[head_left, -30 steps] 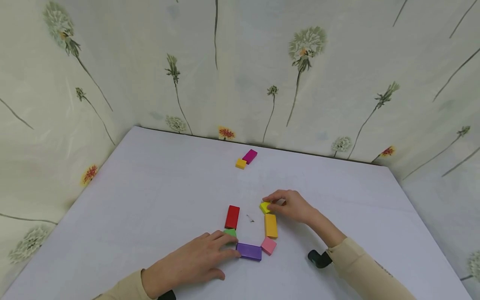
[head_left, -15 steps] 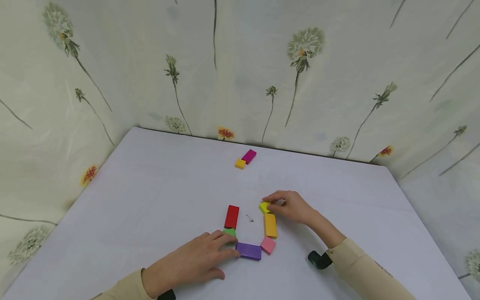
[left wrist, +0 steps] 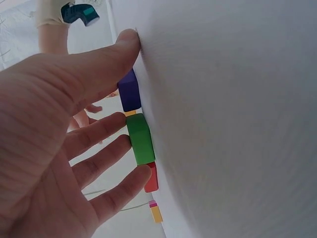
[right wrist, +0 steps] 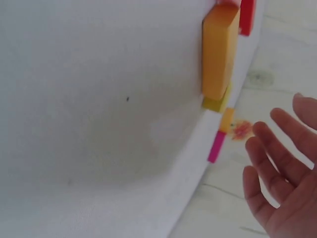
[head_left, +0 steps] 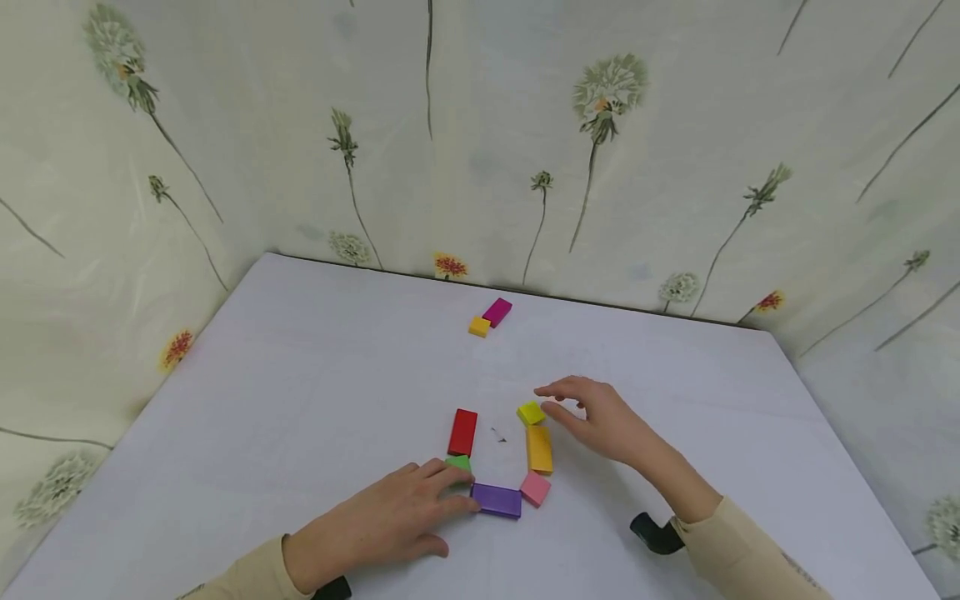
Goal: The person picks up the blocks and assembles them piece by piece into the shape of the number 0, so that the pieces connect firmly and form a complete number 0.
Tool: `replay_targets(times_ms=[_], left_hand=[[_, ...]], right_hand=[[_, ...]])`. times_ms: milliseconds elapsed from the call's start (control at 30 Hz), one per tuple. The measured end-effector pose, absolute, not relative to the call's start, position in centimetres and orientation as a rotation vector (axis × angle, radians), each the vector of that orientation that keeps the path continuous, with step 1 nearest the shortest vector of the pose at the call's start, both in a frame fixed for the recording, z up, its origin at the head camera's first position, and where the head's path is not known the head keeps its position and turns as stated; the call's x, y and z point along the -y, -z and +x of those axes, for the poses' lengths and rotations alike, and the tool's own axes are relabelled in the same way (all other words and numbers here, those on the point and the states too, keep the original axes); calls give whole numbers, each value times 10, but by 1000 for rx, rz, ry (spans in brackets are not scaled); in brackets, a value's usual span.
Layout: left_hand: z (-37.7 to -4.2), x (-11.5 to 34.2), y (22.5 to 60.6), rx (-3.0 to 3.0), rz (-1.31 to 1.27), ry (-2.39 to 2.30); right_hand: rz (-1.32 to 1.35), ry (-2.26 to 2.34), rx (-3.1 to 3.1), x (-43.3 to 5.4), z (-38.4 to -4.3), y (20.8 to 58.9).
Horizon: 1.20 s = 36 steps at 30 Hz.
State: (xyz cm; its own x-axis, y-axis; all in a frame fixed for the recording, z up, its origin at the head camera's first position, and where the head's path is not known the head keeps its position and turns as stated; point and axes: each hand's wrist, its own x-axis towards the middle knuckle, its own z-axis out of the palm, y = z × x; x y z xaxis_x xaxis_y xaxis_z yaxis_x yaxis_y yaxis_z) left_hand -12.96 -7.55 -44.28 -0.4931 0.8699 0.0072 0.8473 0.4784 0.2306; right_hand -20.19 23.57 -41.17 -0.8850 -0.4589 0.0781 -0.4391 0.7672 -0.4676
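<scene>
My left hand lies low over the table, its spread fingers touching the green block and the near-left end of the purple block. Beyond the green block is a red block. A pink block meets the purple block's right end, followed by an orange block and a small yellow block. Together these blocks make a U. Just right of the yellow block hovers my right hand, thumb and fingers parted, nothing between them.
Toward the back of the white table lie a magenta block and a small orange-yellow block, touching at a corner. A small dark mark shows inside the U. A flower-patterned cloth hangs behind and beside the table.
My right hand has let go of the yellow block and drawn back slightly to the right. The yellow block stays at the orange block's far end. My left hand has not visibly moved.
</scene>
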Motion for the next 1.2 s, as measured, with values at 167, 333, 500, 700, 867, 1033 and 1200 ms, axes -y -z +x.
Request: replay_targets(times_ms=[167,333,500,700,867,1033,1200], left_hand=[[-128,77,445,-2633,1566,-317],[-128,77,445,-2632,1552,-321],[-129,77,444,-2623,1534,-329],[-129,77,446,-2633,1558,-343],[-128,77,447,-2640,1575,-346],[-128,77,446,-2638,1565,-342],[-128,77,446,-2643,1573,-339]], right_hand=[[-870,500,-2993,-229,-167,406],[-966,380,-2968,-222,-137,406],[-920,395,-2888,-213,-115,406],[-882,294,-2787,-204,-96,410],[-905,218,-2747,-201,-87,414],[-934,175,-2761,-201,-83,418],[-929,159,-2760,-202,-83,420]])
